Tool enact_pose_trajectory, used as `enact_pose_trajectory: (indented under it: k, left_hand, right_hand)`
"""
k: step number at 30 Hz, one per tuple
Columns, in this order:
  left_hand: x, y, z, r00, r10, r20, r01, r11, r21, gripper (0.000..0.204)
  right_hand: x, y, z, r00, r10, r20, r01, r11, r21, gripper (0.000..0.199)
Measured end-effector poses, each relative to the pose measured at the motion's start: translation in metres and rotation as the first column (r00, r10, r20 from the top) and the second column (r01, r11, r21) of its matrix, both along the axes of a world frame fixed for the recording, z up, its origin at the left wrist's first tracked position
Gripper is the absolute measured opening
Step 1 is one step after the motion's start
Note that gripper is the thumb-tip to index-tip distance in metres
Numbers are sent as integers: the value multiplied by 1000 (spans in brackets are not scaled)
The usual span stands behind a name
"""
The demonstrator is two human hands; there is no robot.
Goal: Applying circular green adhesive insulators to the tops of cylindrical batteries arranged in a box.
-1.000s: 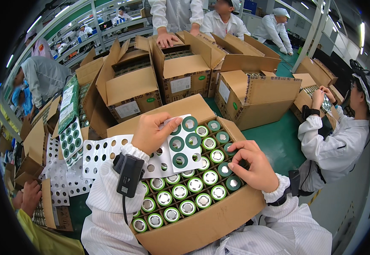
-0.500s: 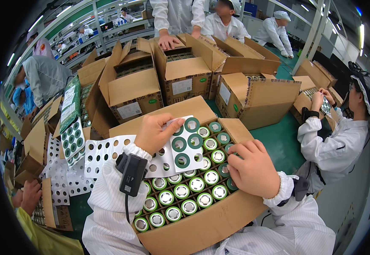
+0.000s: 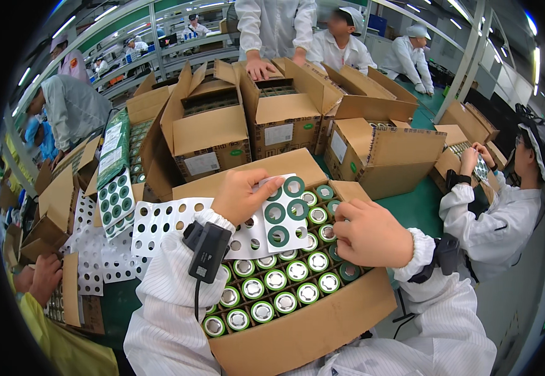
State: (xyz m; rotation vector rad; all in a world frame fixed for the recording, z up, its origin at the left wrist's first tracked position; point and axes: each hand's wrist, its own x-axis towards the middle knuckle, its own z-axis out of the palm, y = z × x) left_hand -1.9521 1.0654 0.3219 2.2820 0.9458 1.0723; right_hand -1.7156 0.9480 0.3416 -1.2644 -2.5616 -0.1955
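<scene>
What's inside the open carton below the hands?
Upright green-rimmed cells stand in rows, some at right topped with dark green rings. What lies under the ring sheet and right hand is covered and not fully visible.

Your green-topped worktable (image 3: 421, 205); on it, nearest you, one open cardboard carton of green-rimmed cylindrical cells (image 3: 304, 331); beyond it, a row of open flapped cartons (image 3: 283, 136); to your left, punched white backing sheets (image 3: 104, 255).
</scene>
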Motion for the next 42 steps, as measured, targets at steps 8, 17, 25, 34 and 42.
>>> enact_pose_trajectory:
  k: [8, 17, 25, 34, 42]
  left_hand:
    - [-1, 4, -2, 999, 10, -53, -9, 1000, 7, 33]
    - [1, 4, -3, 999, 0, -37, 1, 1000, 30, 33]
    - [0, 4, -5, 1000, 2, -20, -1, 1000, 18, 32]
    - [2, 2, 0, 1000, -21, -20, 21, 999, 38, 31]
    - [1, 3, -2, 1000, -12, -16, 12, 1000, 14, 30]
  right_hand:
    - [-26, 32, 11, 929, -15, -371, 44, 997, 70, 8]
    - [-36, 41, 7, 916, 48, -398, 14, 988, 152, 8]
    - [-15, 22, 5, 753, -55, -656, 6, 997, -77, 8]
    - [19, 20, -34, 602, -339, -723, -91, 871, -484, 17]
    - [15, 19, -32, 679, -308, -666, -43, 889, -455, 14]
